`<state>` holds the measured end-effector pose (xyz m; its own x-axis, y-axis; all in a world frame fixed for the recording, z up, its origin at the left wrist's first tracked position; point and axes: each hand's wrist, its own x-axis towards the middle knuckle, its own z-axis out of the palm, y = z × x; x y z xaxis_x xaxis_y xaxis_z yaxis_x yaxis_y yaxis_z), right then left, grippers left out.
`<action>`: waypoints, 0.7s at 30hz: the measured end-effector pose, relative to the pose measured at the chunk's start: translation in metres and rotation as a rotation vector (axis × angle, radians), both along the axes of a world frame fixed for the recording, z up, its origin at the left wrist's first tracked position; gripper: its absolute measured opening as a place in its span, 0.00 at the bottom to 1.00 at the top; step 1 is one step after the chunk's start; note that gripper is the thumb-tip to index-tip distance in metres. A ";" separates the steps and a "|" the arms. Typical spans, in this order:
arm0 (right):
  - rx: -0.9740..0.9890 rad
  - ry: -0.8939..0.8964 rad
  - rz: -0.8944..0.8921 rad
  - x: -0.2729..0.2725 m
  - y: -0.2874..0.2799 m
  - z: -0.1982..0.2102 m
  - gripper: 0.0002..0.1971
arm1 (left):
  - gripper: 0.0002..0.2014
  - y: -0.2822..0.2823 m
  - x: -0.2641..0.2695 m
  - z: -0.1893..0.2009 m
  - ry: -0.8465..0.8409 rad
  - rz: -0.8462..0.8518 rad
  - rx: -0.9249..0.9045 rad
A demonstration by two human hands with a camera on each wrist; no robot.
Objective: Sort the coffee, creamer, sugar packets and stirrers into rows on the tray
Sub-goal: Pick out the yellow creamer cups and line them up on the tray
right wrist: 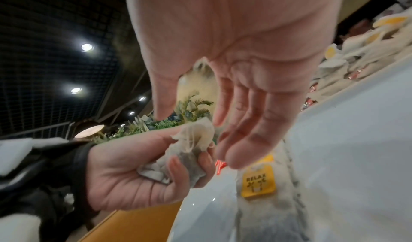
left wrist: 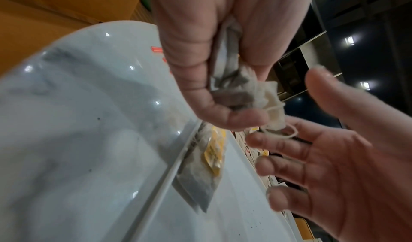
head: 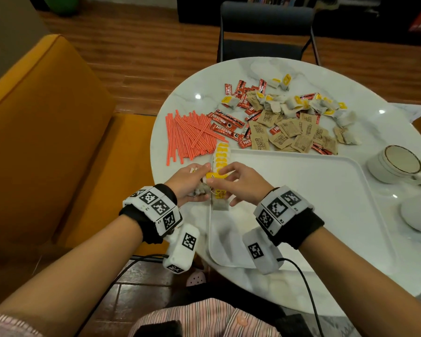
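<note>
My left hand (head: 192,181) grips a bunch of tea bags (left wrist: 243,87) beside the left edge of the white tray (head: 326,190). My right hand (head: 225,177) hovers right beside it, its fingers (right wrist: 240,122) straight and loose near the bunch's white string (left wrist: 280,134). A yellow tag (head: 211,175) shows between the two hands. Several tea bags with yellow tags (head: 221,159) lie in a row along the tray's left edge, one marked RELAX (right wrist: 257,182). Red-striped stirrers (head: 190,135), red coffee sticks (head: 225,121), brown sugar packets (head: 289,132) and more tea bags (head: 294,103) lie loose on the round marble table.
White cups (head: 396,164) stand at the tray's right. A dark chair (head: 265,32) is at the table's far side and an orange sofa (head: 46,130) on the left. Most of the tray's surface is bare.
</note>
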<state>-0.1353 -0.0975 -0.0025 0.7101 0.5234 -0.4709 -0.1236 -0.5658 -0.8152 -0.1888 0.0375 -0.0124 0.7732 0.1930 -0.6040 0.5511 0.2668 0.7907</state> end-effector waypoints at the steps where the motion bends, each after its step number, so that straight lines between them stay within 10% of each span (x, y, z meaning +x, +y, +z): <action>1: 0.006 -0.052 0.020 -0.001 -0.001 0.000 0.22 | 0.10 -0.001 0.000 0.001 -0.004 0.006 -0.008; 8: 0.046 -0.258 0.000 -0.001 -0.006 0.004 0.02 | 0.12 -0.002 -0.007 0.005 -0.020 -0.075 -0.008; 21: -0.012 -0.142 -0.193 0.008 -0.015 0.013 0.10 | 0.06 -0.001 -0.011 0.012 -0.260 -0.193 0.384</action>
